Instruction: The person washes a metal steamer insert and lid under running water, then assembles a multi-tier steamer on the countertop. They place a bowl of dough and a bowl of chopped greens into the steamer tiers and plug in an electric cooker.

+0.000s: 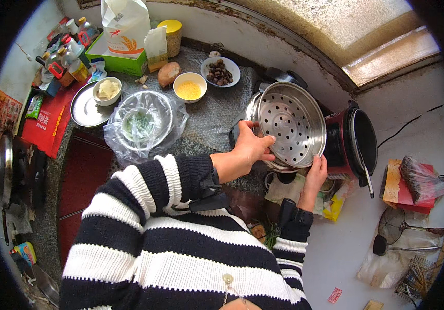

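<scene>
A round stainless steel steamer basket (289, 126) with a perforated bottom is tilted in front of me at the right end of the counter. My left hand (247, 149) grips its near left side, the thumb lying over the rim. On the lower right rim, the fingers of my right hand (315, 176) hold it too. Behind and partly beneath the basket shows a shiny metal pot (250, 108), mostly hidden; whether the two touch I cannot tell. A red and black electric cooker (340, 131) stands just right of the basket.
Plastic film covers a bowl (142, 120) left of my hands. Behind are bowls of yellow grains (189, 90) and brown mushrooms (220, 73). Pale paste fills a small bowl (107, 91) on a metal plate (86, 110). Bottles (68, 56) crowd the left corner; strainers (392, 226) hang right.
</scene>
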Demonstrator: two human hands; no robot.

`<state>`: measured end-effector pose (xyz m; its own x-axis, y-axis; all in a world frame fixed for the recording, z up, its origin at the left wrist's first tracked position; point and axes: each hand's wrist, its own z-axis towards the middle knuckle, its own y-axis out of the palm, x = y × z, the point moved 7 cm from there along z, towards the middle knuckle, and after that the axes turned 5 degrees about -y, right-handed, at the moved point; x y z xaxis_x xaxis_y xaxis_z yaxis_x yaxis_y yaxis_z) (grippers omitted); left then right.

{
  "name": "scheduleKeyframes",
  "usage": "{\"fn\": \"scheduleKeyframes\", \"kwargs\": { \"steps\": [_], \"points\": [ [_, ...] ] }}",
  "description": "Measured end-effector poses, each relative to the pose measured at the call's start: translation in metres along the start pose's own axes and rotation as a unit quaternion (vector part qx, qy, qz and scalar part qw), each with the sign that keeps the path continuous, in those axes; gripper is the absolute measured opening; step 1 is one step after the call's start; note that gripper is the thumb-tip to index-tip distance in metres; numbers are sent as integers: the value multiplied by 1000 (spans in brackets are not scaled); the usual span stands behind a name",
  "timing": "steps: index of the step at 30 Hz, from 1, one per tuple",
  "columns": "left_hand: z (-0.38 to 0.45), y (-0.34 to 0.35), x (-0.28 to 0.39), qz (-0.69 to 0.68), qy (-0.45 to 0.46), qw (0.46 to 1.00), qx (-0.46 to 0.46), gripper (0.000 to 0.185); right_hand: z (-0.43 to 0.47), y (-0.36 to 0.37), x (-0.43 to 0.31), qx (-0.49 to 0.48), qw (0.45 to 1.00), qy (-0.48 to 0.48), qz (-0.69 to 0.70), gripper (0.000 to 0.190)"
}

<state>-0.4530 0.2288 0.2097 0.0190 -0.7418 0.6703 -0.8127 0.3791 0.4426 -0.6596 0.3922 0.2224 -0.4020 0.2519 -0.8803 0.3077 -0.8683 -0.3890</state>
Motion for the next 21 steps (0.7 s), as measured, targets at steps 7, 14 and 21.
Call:
{"fn": "scheduleKeyframes", "kwargs": {
  "steps": [7,14,21],
  "points": [
    [2,-2,-4,22,13,999,-42,77,7,-2,9,-2,998,-28,-55,40],
    [-35,-68,-9,66,-22,984,-162,72,-7,-22,23,26,991,-86,-102,57],
    [-80,-272,-20,181,-1,983,27,40,-116,-35,-49,53,943,-243,-223,23]
  ]
}}
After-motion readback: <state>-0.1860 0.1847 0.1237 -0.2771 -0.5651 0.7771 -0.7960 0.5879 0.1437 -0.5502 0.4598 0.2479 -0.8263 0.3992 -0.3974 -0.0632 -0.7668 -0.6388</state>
